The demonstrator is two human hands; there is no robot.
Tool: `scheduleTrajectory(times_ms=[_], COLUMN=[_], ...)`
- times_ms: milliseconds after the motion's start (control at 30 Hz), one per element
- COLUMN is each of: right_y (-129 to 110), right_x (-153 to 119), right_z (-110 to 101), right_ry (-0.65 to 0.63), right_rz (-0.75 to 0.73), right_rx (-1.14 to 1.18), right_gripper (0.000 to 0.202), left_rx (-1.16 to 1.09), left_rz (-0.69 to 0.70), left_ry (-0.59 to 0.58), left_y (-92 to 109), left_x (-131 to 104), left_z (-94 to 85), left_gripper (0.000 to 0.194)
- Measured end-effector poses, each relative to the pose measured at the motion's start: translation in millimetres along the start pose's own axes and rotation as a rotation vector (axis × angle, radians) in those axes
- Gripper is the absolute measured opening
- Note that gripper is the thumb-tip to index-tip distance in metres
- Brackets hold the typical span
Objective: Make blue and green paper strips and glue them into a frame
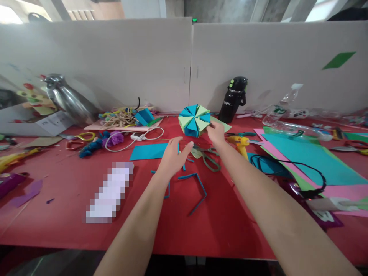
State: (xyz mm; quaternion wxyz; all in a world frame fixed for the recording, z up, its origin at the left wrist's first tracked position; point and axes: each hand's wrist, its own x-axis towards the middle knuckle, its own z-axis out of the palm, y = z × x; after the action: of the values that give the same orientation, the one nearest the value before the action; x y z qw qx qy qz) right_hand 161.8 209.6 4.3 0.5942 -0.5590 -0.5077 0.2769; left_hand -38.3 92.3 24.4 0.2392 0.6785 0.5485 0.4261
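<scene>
A round folded-paper ornament (194, 120) of blue and pale green wedges sits upright near the back of the table. My right hand (216, 131) grips its right edge, with the fingertips partly hidden behind the paper. Lower and to the left, my left hand (173, 156) is open, thumb and fingers apart, holding nothing. Beneath it lies a blue paper rectangle (148, 151). Green-handled scissors (212, 161) rest between my arms. Thin folded blue paper strips (198, 180) are on the red table nearer to me.
A yellow glue gun (240, 143) lies beside my right forearm, with coloured paper sheets (316, 157) and a black cable (319, 172) farther right. A black bottle (233, 100) stands at the back. Leftward are a white cable (115, 148), wooden sticks (120, 119) and a steel jug (67, 97).
</scene>
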Motion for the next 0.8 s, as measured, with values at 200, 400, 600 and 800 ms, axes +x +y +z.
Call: scheduleTrajectory(times_ms=[200, 400, 600, 800], right_y=[-35, -47, -50, -70], right_x=[-54, -99, -117, -133], right_z=[-33, -46, -56, -61], right_ry=[-0.096, -0.276, 0.035, -0.012], right_rz=[-0.112, -0.052, -0.120, -0.395], right_rx=[0.241, 0.386, 0.180, -0.108], right_gripper=[0.028, 0.029, 0.036, 0.018], left_rx=[-0.511, -0.930, -0.917, -0.774], left_rz=[-0.245, -0.197, -0.202, -0.125], left_ry=[0.214, 0.072, 0.206, 0.215], left_y=[4, 11, 10, 15], left_x=[11, 9, 10, 5], left_z=[-2.6, -7.4, -10.3, -0.3], left_gripper=[0.078, 0.072, 0.071, 0.081])
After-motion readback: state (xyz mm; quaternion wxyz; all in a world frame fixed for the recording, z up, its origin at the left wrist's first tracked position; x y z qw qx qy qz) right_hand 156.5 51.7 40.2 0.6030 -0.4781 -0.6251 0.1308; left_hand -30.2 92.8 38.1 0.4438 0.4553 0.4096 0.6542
